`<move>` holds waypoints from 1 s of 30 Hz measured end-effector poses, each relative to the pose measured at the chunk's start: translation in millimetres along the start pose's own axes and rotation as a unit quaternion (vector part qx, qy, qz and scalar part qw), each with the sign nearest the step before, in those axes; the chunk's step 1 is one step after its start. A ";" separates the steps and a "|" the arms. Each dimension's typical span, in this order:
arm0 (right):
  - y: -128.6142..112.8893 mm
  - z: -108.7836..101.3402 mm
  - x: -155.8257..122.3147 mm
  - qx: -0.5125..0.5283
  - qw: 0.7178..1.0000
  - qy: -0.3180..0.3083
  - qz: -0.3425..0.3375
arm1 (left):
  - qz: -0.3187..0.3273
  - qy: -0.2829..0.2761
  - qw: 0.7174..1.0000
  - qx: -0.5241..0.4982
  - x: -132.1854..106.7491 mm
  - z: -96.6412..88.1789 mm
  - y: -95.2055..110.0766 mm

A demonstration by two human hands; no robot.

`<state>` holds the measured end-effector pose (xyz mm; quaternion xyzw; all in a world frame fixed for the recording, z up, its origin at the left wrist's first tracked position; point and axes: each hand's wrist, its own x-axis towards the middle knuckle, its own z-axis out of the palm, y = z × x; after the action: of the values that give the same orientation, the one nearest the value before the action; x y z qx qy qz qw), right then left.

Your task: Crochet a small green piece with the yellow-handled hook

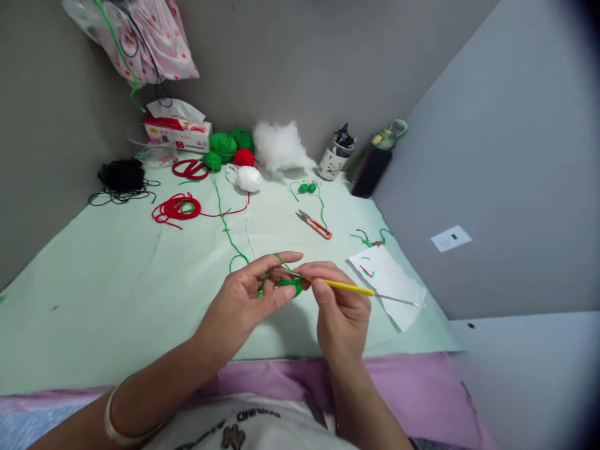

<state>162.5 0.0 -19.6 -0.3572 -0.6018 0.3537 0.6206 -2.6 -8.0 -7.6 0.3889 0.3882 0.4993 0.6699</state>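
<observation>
My left hand [255, 290] pinches a small green crochet piece [291, 285] between thumb and fingers, its index finger stretched out with green yarn over it. My right hand [341, 306] grips a crochet hook [349, 286] with a yellow handle and metal ends. The hook's left tip meets the green piece, where fingers partly hide it. From my left hand a strand of green yarn [226, 228] runs back to a green yarn ball [212, 161] on the table.
Behind my hands lie thread snips [314, 225], red scissors [190, 169], coiled red yarn [177, 207], black yarn [122, 176], a white yarn ball [249, 179] and stuffing [282, 147]. A pen cup [334, 161] and bottle [372, 170] stand back right; white paper [394, 287] lies at right.
</observation>
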 end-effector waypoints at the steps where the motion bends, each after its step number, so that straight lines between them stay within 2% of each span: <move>1: 1.2 -0.6 -0.2 0.005 1.000 0.004 0.013 | 0.006 -0.003 1.000 0.022 -0.9 -0.8 -0.9; 4: 4.0 -3.8 0.9 0.058 0.997 0.019 0.055 | 0.014 -0.007 0.998 0.058 -2.2 -5.4 -2.0; 8: 4.6 -5.5 3.3 0.098 0.992 0.014 0.074 | 0.022 0.012 0.997 0.071 -1.9 -8.3 0.0; 15: -4.6 -4.5 0.1 0.015 0.999 0.008 0.033 | 0.025 0.040 0.993 0.107 -2.9 -5.9 4.9; 18: -8.1 -4.8 -3.3 -0.062 0.998 -0.003 -0.027 | 0.037 0.054 0.989 0.130 -4.0 -4.5 5.0; 20: -6.3 -5.2 -6.9 -0.136 0.985 -0.031 -0.103 | 0.050 0.071 0.987 0.135 -4.4 -1.9 4.5; 23: 1.7 -5.4 -12.9 -0.276 0.929 -0.052 -0.241 | 0.032 0.059 0.996 0.054 -3.0 2.1 4.0; 25: 6.0 -5.1 -15.0 -0.325 0.898 -0.035 -0.293 | -0.021 0.018 0.999 -0.041 -0.9 2.4 4.9; 26: 6.6 -4.9 -14.9 -0.315 0.901 -0.024 -0.297 | -0.054 -0.003 0.995 -0.082 0.4 1.5 5.8; 27: 6.1 -4.7 -13.9 -0.285 0.919 -0.021 -0.271 | -0.083 -0.018 0.990 -0.115 1.6 0.1 7.0; 30: 0.5 -3.5 -7.0 -0.129 0.981 0.022 -0.141 | -0.109 -0.027 0.982 -0.154 4.1 -5.3 10.3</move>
<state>165.8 -5.9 -23.5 -0.3538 -0.6730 0.1741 0.6258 -10.3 -1.3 -0.9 0.2500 0.3288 0.4667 0.7820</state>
